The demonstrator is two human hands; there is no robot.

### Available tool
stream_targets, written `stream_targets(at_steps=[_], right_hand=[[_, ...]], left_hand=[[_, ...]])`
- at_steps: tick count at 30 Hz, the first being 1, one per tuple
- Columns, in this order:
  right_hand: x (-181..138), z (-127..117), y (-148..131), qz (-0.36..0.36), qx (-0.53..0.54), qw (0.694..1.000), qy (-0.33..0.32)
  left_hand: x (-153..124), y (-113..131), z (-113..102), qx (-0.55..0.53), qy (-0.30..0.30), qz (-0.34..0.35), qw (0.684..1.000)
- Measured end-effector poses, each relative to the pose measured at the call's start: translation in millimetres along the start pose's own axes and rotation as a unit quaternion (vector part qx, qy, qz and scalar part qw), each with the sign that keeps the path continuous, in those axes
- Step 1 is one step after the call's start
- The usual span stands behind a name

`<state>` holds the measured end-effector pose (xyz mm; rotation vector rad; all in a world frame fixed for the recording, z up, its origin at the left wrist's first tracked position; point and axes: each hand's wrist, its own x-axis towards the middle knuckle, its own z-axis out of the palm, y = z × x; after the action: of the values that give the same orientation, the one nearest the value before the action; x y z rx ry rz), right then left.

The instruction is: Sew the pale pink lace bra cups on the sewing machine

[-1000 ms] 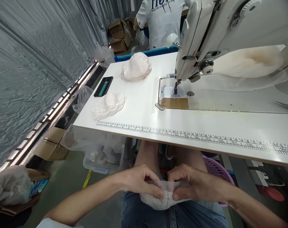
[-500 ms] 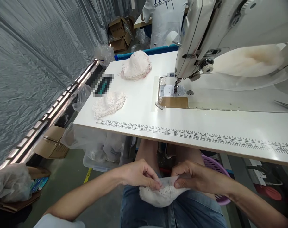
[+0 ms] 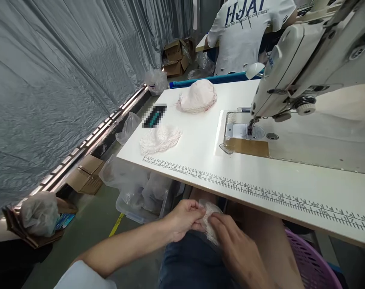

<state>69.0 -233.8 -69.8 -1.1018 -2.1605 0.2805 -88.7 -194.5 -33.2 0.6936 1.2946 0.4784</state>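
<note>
My left hand (image 3: 182,218) and my right hand (image 3: 230,245) are both closed on a small white lace piece (image 3: 210,218) over my lap, just below the front edge of the white sewing table (image 3: 260,176). The piece is pinched between the fingers of both hands and mostly hidden by them. On the table lie a flat white lace piece (image 3: 160,138) near the left front and a domed pink-white stack of cups (image 3: 197,96) further back. The sewing machine (image 3: 309,60) stands at the right, its needle (image 3: 249,128) over the metal plate.
A phone (image 3: 154,116) lies at the table's left edge. A ruler strip (image 3: 260,190) runs along the front. A purple basket (image 3: 309,261) sits at my right knee. Plastic bags and a clear bin (image 3: 134,188) stand under the table. A person in a white shirt (image 3: 248,28) works beyond.
My view has swung left and up. Both hands have lifted the lace piece from my lap toward the table edge, and the right hand now reaches across from the lower right.
</note>
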Motion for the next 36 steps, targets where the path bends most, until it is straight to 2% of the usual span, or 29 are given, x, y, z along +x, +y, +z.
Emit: stream_targets(at_steps=[2, 3, 5, 7, 9, 11, 12, 16, 21, 26, 33, 36], right_hand=[[6, -11, 12, 0.032, 0.109, 0.991, -0.072], [8, -19, 17, 0.069, 0.168, 0.977, -0.115], [12, -33, 24, 0.17, 0.28, 0.926, -0.19], [14, -42, 26, 0.256, 0.353, 0.871, -0.225], [13, -46, 25, 0.302, 0.41, 0.828, -0.234], [9, -49, 24, 0.321, 0.449, 0.799, -0.237], [7, -51, 24, 0.325, 0.46, 0.791, -0.239], [-2, -60, 25, 0.335, 0.475, 0.772, -0.256], [-5, -63, 27, 0.322, 0.484, 0.769, -0.266], [-9, -59, 30, 0.327, 0.481, 0.765, -0.275], [-15, -64, 31, 0.344, 0.548, 0.711, -0.275], [-12, -66, 31, 0.342, 0.54, 0.714, -0.287]], left_hand=[[-7, 1, -7, 0.014, -0.015, -0.004, 1.0], [-12, 2, -10, 0.031, -0.012, 0.005, 0.999], [-19, 4, -14, 0.103, 0.016, 0.069, 0.992], [-24, 7, -15, 0.199, 0.018, 0.161, 0.966], [-24, 9, -12, 0.254, -0.048, 0.195, 0.946], [-22, 10, -7, 0.259, -0.114, 0.164, 0.945], [-20, 10, -4, 0.261, -0.126, 0.146, 0.946], [-18, 10, 4, 0.276, -0.122, 0.146, 0.942], [-22, 11, 6, 0.256, -0.172, 0.182, 0.934], [-22, 10, 6, 0.292, -0.175, 0.152, 0.928], [-22, 13, 10, 0.329, -0.175, 0.175, 0.911], [-22, 14, 12, 0.332, -0.179, 0.169, 0.911]])
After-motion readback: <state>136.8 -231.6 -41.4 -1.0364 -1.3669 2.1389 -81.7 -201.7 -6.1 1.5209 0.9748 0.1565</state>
